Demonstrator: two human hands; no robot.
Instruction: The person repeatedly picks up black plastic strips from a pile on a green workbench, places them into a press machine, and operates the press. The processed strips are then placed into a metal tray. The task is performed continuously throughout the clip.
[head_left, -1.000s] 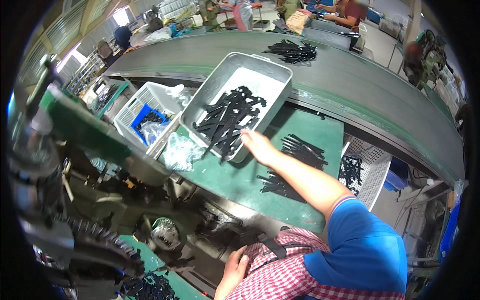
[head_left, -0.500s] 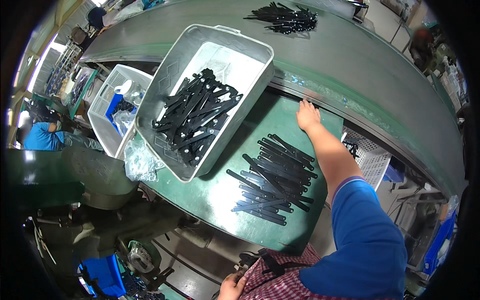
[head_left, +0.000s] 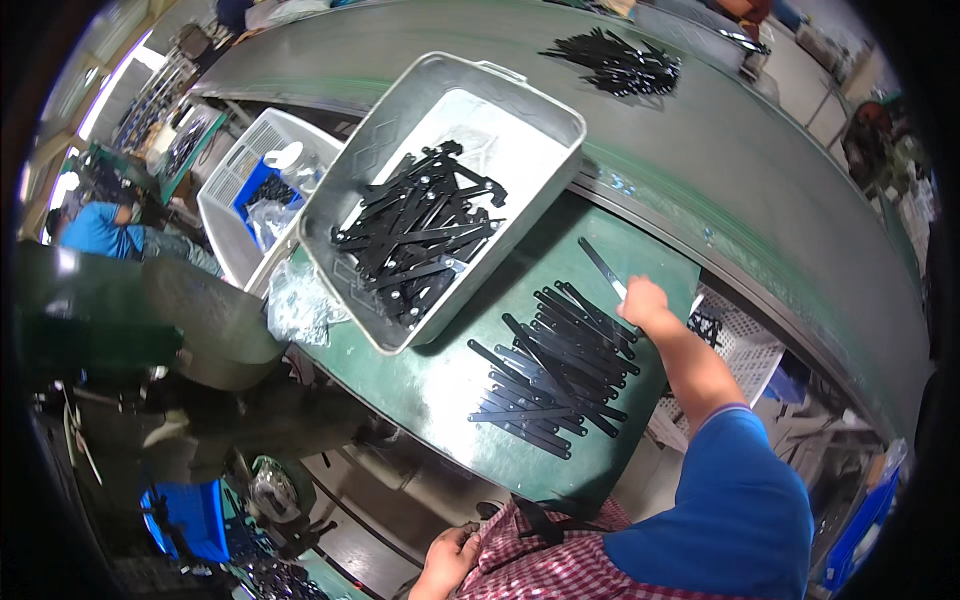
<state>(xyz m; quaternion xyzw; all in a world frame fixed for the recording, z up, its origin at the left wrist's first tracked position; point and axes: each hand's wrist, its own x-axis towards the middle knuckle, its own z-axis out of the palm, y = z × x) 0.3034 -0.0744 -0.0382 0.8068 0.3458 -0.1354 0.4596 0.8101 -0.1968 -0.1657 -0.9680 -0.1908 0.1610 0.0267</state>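
Note:
My right hand (head_left: 643, 303) is closed on the lower end of a black flat metal strip (head_left: 600, 265), which slants up and to the left over the green tabletop. Just below lies a loose spread of black flat strips (head_left: 555, 365) with holes at their ends, roughly side by side, some crossing others. My left hand (head_left: 452, 558) is low by my lap against the red checked apron (head_left: 510, 550); its fingers are curled, and what they hold, if anything, is hidden.
A grey metal bin (head_left: 480, 290) of jumbled black strips stands tilted on the green table (head_left: 400, 390). Behind runs a wide conveyor belt (head_left: 730, 170) bearing a heap of black parts (head_left: 620, 65). White crates (head_left: 735, 350) (head_left: 225, 215) flank the table. A person in blue (head_left: 100, 232) sits far left.
My right hand has come back from the table's far edge toward me, and a strip now shows in it. The view has shifted slightly. My left hand remains by my lap.

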